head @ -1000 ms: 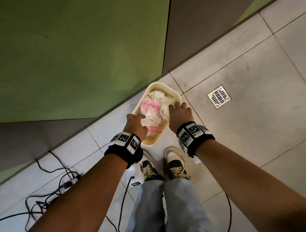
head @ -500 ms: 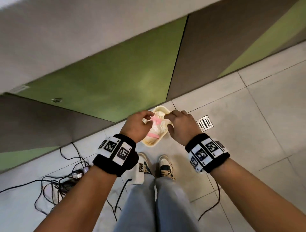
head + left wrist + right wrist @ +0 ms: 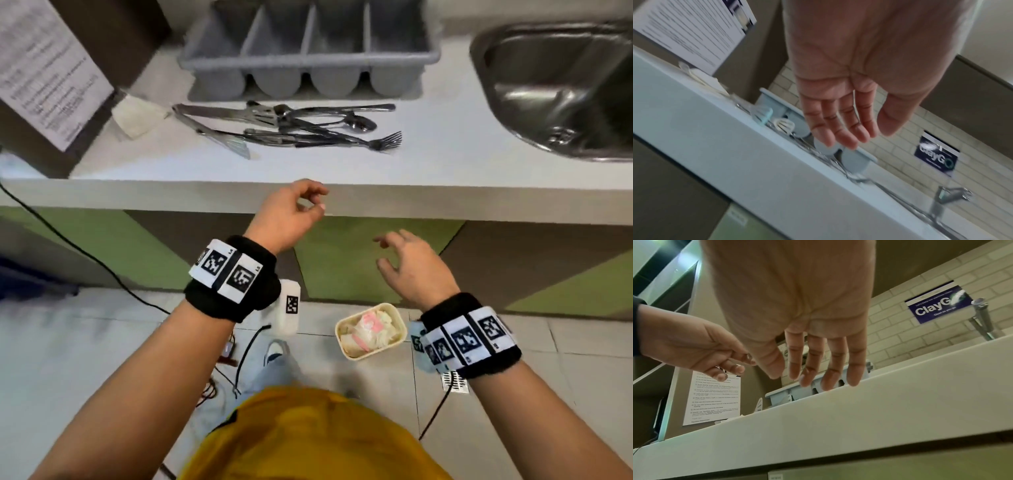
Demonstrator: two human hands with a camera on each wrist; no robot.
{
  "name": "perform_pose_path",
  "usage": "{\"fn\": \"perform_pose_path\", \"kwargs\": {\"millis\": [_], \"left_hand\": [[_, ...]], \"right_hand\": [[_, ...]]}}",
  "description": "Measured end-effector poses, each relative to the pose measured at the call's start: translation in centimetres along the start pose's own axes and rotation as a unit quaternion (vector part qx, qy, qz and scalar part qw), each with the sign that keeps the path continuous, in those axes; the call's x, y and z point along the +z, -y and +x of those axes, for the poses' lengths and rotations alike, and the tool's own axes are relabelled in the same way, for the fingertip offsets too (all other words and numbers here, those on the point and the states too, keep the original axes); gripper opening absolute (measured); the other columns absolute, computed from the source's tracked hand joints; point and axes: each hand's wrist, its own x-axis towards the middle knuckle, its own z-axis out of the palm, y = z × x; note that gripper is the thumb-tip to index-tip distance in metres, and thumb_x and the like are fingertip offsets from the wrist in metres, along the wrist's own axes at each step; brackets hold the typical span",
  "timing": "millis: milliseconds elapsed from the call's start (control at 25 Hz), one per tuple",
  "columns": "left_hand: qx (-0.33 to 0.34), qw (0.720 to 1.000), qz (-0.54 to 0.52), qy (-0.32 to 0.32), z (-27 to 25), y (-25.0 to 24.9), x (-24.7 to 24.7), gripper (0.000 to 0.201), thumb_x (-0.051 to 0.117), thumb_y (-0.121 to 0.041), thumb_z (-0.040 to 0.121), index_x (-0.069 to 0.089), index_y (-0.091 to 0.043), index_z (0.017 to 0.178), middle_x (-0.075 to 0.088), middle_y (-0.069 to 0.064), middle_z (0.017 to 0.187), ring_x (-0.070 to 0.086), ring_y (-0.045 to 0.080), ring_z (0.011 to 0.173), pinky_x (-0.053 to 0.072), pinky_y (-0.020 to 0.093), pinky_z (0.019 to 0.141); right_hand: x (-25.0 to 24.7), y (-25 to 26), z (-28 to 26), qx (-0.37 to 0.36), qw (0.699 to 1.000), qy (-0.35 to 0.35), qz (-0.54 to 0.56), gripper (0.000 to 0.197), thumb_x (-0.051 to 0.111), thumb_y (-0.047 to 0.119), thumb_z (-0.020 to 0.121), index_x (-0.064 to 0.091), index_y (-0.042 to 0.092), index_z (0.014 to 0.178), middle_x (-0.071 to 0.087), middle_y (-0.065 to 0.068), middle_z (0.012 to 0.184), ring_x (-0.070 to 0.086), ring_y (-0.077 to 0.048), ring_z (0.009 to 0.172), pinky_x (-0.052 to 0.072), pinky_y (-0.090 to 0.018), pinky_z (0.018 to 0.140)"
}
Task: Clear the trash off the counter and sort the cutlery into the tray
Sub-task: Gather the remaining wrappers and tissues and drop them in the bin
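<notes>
A pile of steel cutlery (image 3: pixel 294 128), with forks, spoons, knives and tongs, lies on the white counter (image 3: pixel 428 154) in front of the grey four-compartment tray (image 3: pixel 308 48). A folded napkin (image 3: pixel 137 114) lies left of the pile. On the floor stands a cream bin (image 3: pixel 371 330) holding crumpled white and pink trash. My left hand (image 3: pixel 301 205) hovers at the counter's front edge, fingers loosely curled, holding nothing. Lower and to the right, my right hand (image 3: pixel 394 253) hangs in front of the cabinet with relaxed fingers (image 3: pixel 830 368), also holding nothing.
A steel sink (image 3: pixel 561 89) is set into the counter at the right, with a tap (image 3: pixel 982 319) behind it. A brown box with a printed notice (image 3: pixel 44 65) stands at the left. Cables (image 3: pixel 102 267) and a floor drain (image 3: pixel 454 382) lie near my feet.
Both hands have let go of the trash in the bin and risen to counter height. The view has swung up from the floor to the counter.
</notes>
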Motion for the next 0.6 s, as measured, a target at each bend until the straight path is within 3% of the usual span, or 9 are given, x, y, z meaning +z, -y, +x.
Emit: {"fn": "perform_pose_path", "kwargs": {"millis": [120, 200, 360, 440, 520, 600], "left_hand": [[-0.001, 0.998, 0.001, -0.062, 0.8, 0.7, -4.3, 0.026, 0.057, -0.013, 0.088, 0.062, -0.016, 0.114, 0.056, -0.009, 0.087, 0.049, 0.01, 0.065, 0.042, 0.009, 0.056], [0.0, 0.995, -0.002, -0.097, 1.8, 1.8, -7.5, 0.025, 0.058, -0.014, 0.088, 0.063, -0.016, 0.113, 0.058, -0.004, 0.092, 0.05, 0.012, 0.065, 0.043, 0.012, 0.058], [-0.025, 0.984, 0.003, -0.178, 4.7, 5.9, -15.2, 0.027, 0.057, -0.013, 0.088, 0.063, -0.015, 0.114, 0.057, -0.003, 0.096, 0.049, 0.007, 0.059, 0.042, 0.012, 0.06], [-0.058, 0.973, 0.019, -0.224, 6.1, 8.4, -18.9, 0.028, 0.057, -0.013, 0.087, 0.062, -0.015, 0.115, 0.059, 0.002, 0.103, 0.056, 0.013, 0.066, 0.045, 0.021, 0.07], [-0.104, 0.961, 0.041, -0.255, 7.8, 11.5, -22.7, 0.033, 0.056, -0.012, 0.087, 0.059, -0.013, 0.12, 0.061, 0.01, 0.117, 0.063, 0.027, 0.088, 0.047, 0.028, 0.088], [-0.16, 0.952, 0.087, -0.246, 9.8, 14.5, -25.7, 0.038, 0.053, -0.01, 0.087, 0.055, -0.01, 0.125, 0.057, 0.015, 0.127, 0.059, 0.032, 0.11, 0.042, 0.033, 0.099]], "right_hand": [[-0.5, 2.7, 2.9, -0.031, 0.999, -0.005, -0.002, 0.036, 0.053, 0.02, 0.089, 0.052, 0.017, 0.126, 0.062, -0.009, 0.12, 0.06, -0.027, 0.103, 0.05, -0.035, 0.089], [-0.5, 5.3, 5.9, -0.046, 0.999, -0.008, 0.017, 0.036, 0.052, 0.018, 0.09, 0.052, 0.018, 0.126, 0.062, -0.007, 0.119, 0.061, -0.023, 0.095, 0.047, -0.032, 0.085], [-0.2, 12.6, 13.1, -0.089, 0.995, -0.033, 0.029, 0.035, 0.053, 0.019, 0.09, 0.054, 0.019, 0.124, 0.061, -0.004, 0.115, 0.057, -0.02, 0.101, 0.045, -0.029, 0.083], [0.4, 16.6, 16.4, -0.124, 0.991, -0.041, 0.035, 0.034, 0.054, 0.02, 0.089, 0.056, 0.019, 0.123, 0.061, -0.004, 0.115, 0.058, -0.021, 0.101, 0.046, -0.031, 0.084], [1.7, 20.7, 20.3, -0.161, 0.986, -0.037, 0.03, 0.033, 0.054, 0.019, 0.088, 0.057, 0.017, 0.12, 0.061, -0.005, 0.116, 0.058, -0.023, 0.105, 0.048, -0.034, 0.09], [3.4, 24.2, 23.8, -0.172, 0.985, -0.006, 0.019, 0.032, 0.054, 0.019, 0.087, 0.058, 0.016, 0.119, 0.06, -0.008, 0.118, 0.057, -0.024, 0.108, 0.048, -0.036, 0.093]]}}
